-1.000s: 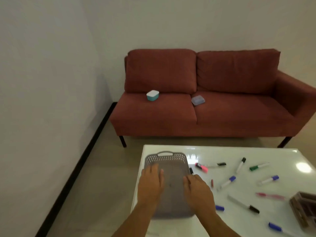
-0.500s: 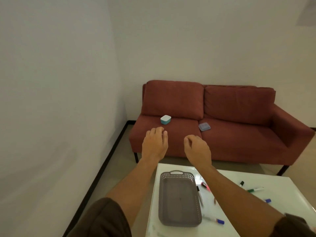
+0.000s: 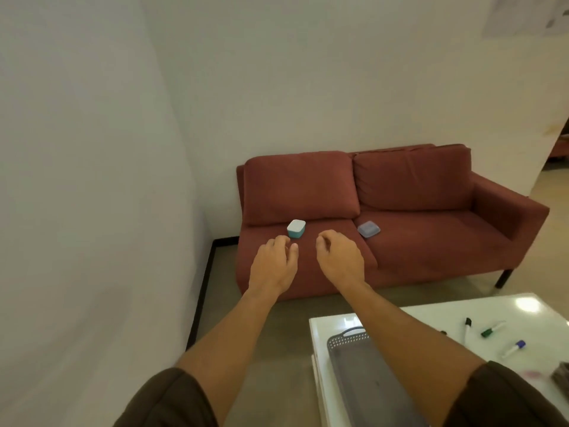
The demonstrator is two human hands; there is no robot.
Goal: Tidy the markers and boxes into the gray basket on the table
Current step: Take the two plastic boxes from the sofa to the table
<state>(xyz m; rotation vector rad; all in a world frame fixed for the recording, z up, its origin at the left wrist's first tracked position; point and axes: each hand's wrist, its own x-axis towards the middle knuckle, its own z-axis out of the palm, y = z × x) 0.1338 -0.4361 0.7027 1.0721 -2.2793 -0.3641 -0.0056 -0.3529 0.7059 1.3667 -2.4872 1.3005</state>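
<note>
The gray basket (image 3: 335, 344) sits at the left end of the white table (image 3: 335, 322), down in the bottom right corner of the shot. The person's right forearm crosses over it and hides a good chunk of it. A few markers lie loose on the table to the right of the basket, none touching it: a black-capped marker (image 3: 467, 326), a green marker (image 3: 492, 330) and a blue-capped marker (image 3: 513, 349). There's also a pinkish blur near the right edge that's too smeared to call. The boxes aren't on the table at all, they're over on the red sofa (image 3: 431, 241). The teal box (image 3: 296, 228) with a white lid is on the left seat cushion close to the backrest, and the flat blue-gray box (image 3: 368, 229) is on the right cushion just past the seam. Both arms are stretched out toward the sofa. The left hand (image 3: 274, 263) hangs in the air just below the teal box in view, not touching it, with its fingers loosely curled around nothing. The right hand (image 3: 340, 260) is beside it, fingers drooping and curled, also holding nothing. Dark brown sleeves show at the bottom, with plain pale walls behind.
</note>
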